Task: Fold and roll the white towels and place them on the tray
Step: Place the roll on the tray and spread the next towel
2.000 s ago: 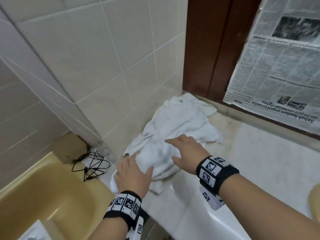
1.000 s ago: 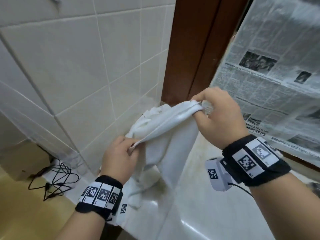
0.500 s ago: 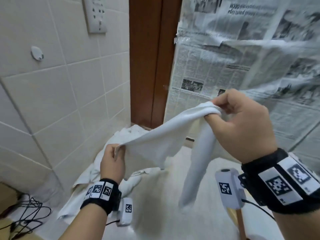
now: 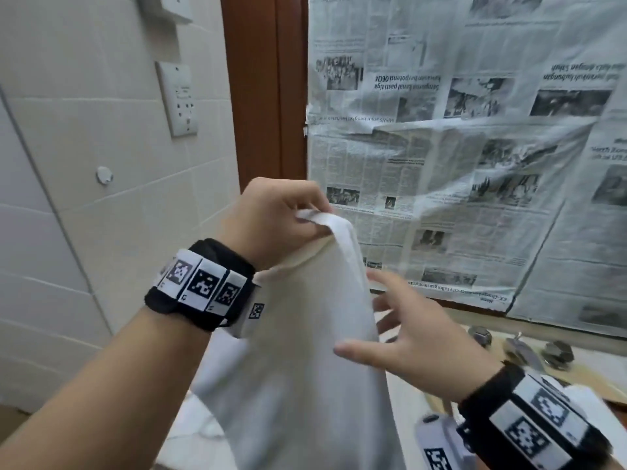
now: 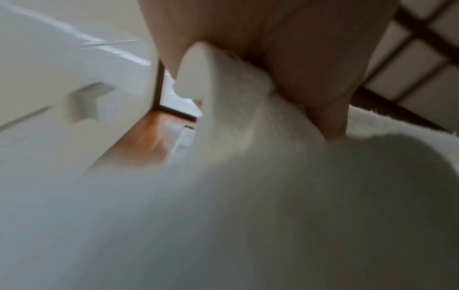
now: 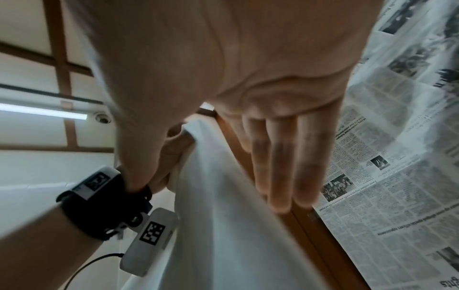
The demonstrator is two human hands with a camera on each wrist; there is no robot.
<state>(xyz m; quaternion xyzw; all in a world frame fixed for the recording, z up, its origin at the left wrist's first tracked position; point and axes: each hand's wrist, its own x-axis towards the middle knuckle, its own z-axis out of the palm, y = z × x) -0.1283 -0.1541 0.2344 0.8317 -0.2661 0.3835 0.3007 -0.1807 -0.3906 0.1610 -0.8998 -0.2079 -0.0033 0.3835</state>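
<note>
Two hands are up in front of a tiled wall (image 4: 84, 232), going left to right: there's a wall socket (image 4: 178, 98) on the tiles, then a brown door frame (image 4: 264, 86), then newspaper (image 4: 475, 147) taped over the whole right side. The left hand (image 4: 274, 220) is raised and pinching the top corner of a white towel (image 4: 305, 351) between thumb and curled fingers, so the towel hangs straight down from it, off the desk, in the middle of the head view. The left wrist view shows the cloth bunched under the thumb, pretty blurry though. The right hand (image 4: 417, 347) is lower and just to the right of the hanging edge, fingers spread and straight, not gripping anything; whether the thumb actually touches the cloth I can't tell. Some dark metal bits (image 4: 556, 354) sit on the desk (image 4: 403, 412) past the right wrist.
</note>
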